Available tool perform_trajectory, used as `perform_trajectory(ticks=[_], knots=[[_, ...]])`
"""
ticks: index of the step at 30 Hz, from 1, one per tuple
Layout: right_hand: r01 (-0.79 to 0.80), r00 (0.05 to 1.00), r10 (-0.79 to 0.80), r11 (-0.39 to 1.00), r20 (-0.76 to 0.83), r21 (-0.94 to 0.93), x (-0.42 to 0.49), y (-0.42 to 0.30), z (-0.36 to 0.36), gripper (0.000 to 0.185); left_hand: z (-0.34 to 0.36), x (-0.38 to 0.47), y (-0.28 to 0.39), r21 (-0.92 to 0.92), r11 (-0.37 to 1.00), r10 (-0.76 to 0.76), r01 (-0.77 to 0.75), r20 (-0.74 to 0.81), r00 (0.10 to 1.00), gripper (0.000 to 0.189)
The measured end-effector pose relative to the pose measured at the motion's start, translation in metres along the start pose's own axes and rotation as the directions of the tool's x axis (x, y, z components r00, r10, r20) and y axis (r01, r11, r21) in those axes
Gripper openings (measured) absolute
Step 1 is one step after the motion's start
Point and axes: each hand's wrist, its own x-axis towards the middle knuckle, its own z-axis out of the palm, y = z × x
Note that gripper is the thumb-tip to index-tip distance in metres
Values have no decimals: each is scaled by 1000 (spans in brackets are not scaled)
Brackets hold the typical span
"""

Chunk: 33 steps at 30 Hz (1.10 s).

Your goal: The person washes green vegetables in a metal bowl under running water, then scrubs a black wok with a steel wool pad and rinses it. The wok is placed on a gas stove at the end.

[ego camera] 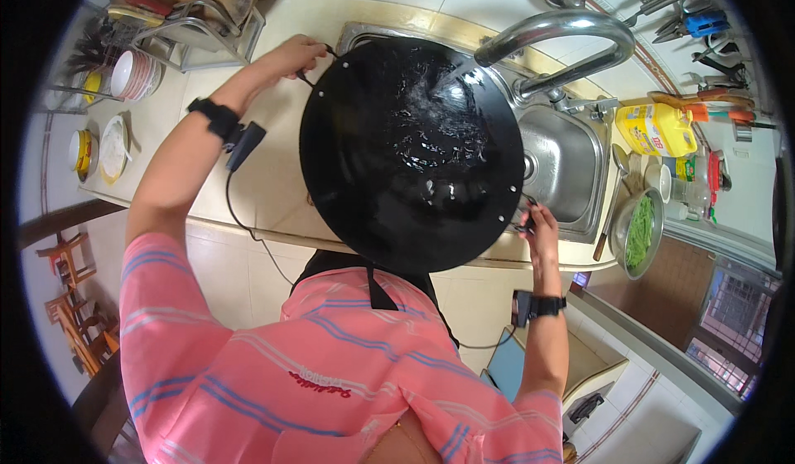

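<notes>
A large black wok (372, 153) is held over the sink, tilted, with water pooled and rippling in its upper right part. My left hand (297, 56) grips one loop handle at the wok's upper left rim. At the lower right rim, my right hand (539, 225) is closed around the opposite handle. A chrome faucet (571, 23) arches in from the right, and its stream of water (452, 76) runs into the wok. The wok hides one part of the sink; a stainless steel basin (562, 163) shows to the right of it.
On the right are a yellow jug (652, 130), a long-handled ladle (612, 203) and a metal bowl of green vegetables (640, 234). Utensils hang on the wall behind. A metal rack (192, 42) and stacked bowls (131, 76) stand on the left, beside a white plate (114, 147).
</notes>
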Motion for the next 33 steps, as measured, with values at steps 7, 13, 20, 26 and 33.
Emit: perform_trajectory(ticks=[7,13,20,26,33], knots=[[50,981,-17,985,194,-167,83,0,58,23,-50,-76,37,-26,993,108,-114,-166,980,29],[180,969,-164,981,184,-78,119,-36,86,18,-48,-82,9,-102,979,123,-175,-384,915,32],[315,946,-298,938,130,-144,114,-94,50,19,1,-37,-44,-345,925,11,-161,-399,917,30],[270,959,-238,932,153,-242,95,-103,18,20,26,-56,-56,-570,821,-175,47,-173,969,29],[208,946,-94,912,311,-354,125,-45,68,36,-25,-155,-33,-830,537,-317,152,-32,948,22]])
